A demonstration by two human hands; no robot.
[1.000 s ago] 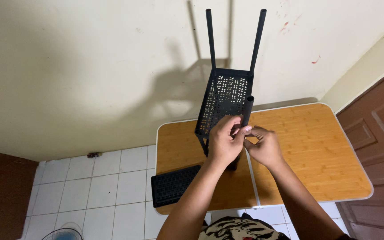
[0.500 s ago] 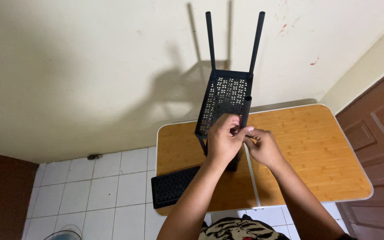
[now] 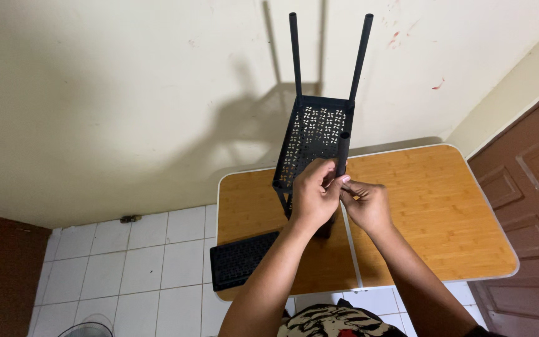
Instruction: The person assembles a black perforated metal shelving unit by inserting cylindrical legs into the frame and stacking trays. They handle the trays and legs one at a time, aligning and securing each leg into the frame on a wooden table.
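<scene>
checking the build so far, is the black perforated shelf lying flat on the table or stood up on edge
Stood up on edge: the black perforated shelf rises steeply from the wooden table, its two poles pointing upward.

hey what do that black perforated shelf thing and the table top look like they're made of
Black shelf: probably thin sheet metal with a matte black coat; it has crisp punched patterns and slim tube posts. Table top: wood-look surface, maybe bamboo laminate; it shows fine parallel grain with a pale edge band.

Both hands [image 3: 338, 200] hide the lower end of the nearest black tube [image 3: 342, 153], and whatever their fingertips pinch there is too small to tell.
</scene>
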